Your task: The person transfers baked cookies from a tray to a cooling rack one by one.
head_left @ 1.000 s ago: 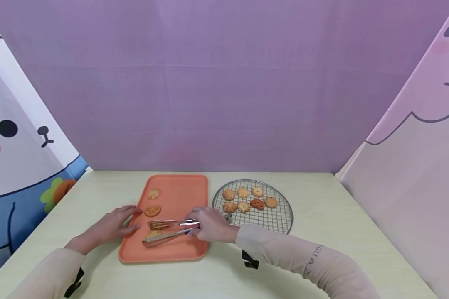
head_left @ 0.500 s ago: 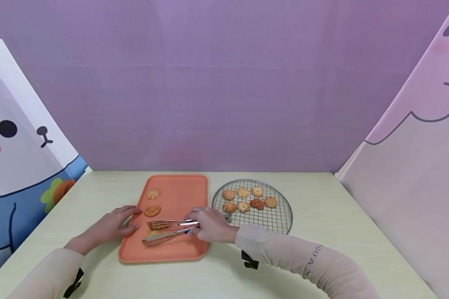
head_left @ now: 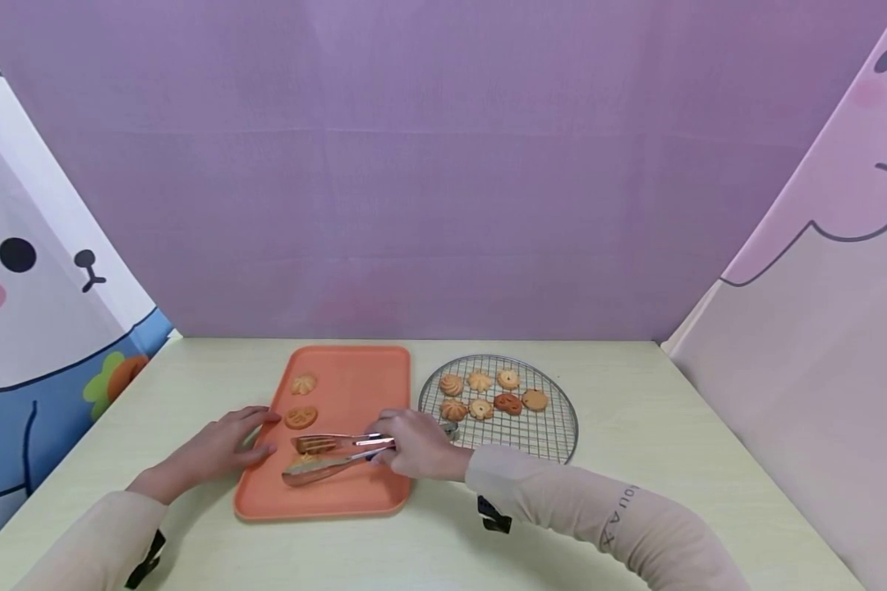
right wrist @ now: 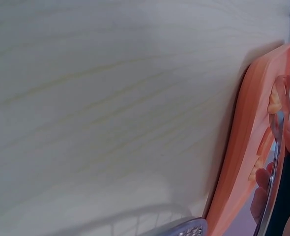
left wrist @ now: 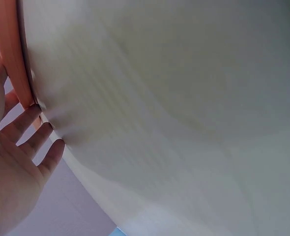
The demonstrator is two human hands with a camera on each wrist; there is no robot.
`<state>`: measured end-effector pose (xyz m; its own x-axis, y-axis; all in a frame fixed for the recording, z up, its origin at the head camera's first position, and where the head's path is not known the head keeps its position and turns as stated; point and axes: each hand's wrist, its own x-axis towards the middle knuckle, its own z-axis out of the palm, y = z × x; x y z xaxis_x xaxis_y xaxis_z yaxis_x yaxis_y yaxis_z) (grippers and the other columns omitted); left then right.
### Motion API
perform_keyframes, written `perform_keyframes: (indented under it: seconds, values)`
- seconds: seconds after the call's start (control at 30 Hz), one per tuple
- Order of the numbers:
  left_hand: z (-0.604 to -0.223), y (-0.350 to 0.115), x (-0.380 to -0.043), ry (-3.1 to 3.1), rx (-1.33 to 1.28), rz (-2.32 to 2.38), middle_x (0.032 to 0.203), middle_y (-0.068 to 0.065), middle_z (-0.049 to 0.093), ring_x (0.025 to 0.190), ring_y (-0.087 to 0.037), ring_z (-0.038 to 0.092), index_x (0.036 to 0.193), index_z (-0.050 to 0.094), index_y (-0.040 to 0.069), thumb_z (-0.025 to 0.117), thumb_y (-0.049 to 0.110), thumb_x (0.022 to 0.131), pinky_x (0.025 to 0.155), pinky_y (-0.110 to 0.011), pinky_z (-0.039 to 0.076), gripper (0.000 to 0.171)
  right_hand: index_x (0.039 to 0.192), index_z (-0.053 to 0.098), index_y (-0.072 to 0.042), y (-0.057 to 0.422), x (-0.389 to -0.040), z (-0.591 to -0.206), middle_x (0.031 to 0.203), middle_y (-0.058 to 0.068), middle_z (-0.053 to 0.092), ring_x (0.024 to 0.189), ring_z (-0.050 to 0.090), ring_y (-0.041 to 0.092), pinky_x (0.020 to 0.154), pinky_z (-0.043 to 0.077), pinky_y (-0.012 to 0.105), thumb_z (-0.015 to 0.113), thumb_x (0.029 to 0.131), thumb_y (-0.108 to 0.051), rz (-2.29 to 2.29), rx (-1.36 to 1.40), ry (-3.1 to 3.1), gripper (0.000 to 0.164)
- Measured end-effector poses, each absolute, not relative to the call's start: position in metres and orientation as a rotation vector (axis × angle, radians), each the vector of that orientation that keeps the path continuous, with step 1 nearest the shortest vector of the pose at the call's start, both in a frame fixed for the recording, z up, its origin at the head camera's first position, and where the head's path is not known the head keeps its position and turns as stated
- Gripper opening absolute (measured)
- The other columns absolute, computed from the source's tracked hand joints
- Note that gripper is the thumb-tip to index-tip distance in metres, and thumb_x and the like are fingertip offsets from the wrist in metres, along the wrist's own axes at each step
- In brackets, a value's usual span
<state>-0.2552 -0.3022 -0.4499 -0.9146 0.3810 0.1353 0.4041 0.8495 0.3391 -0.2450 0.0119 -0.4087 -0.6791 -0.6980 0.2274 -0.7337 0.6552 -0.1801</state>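
An orange tray [head_left: 369, 373] lies on the table, bearing three cookies along its left side. The back one is a flower-shaped cookie [head_left: 304, 384], and in front of it is a round cookie [head_left: 301, 417]. My right hand [head_left: 417, 445] grips metal tongs [head_left: 318, 444] over the tray. Their spread ends lie on either side of the nearest cookie [head_left: 307, 460], which they partly hide; whether they touch it I cannot tell. My left hand [head_left: 225, 443] touches the tray's left rim with fingers extended, as the left wrist view also shows around the rim [left wrist: 17, 64].
To the right of the tray stands a round wire cooling rack [head_left: 577, 427]. Several cookies sit in two rows on its back part, among them a reddish-brown cookie [head_left: 507, 403]. A purple backdrop [head_left: 443, 205] rises behind the table.
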Motion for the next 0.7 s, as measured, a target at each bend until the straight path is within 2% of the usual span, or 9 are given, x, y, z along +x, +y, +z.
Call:
perform_keyframes:
  seconds: [0.23, 0.7]
  values:
    - [-0.4504, -0.3019, -0.2541, -2.935, -0.638, -0.534, 0.125, -0.019, 0.053, 0.115, -0.041, 0.049, 0.12, 0.056, 0.006, 0.065, 0.042, 0.081, 0.091, -0.057, 0.042, 0.053, 0.109, 0.067, -0.016, 0.0121, -0.2445, -0.4065, 0.091, -0.005, 0.065, 0.065, 0.051, -0.001, 0.054, 0.038, 0.01, 0.07, 0.08, -0.029, 0.418, 1.171, -2.746, 0.032]
    - [-0.4511, -0.3032, -0.2535, -2.953, -0.618, -0.538, 0.127, -0.02, 0.052, 0.117, -0.042, 0.046, 0.121, 0.055, 0.006, 0.064, 0.04, 0.082, 0.092, -0.059, 0.041, 0.053, 0.108, 0.068, -0.017, 0.0149, -0.245, -0.4094, 0.092, -0.005, 0.065, 0.069, 0.055, 0.002, 0.057, 0.039, 0.011, 0.071, 0.078, -0.029, 0.443, 1.164, -2.751, 0.032]
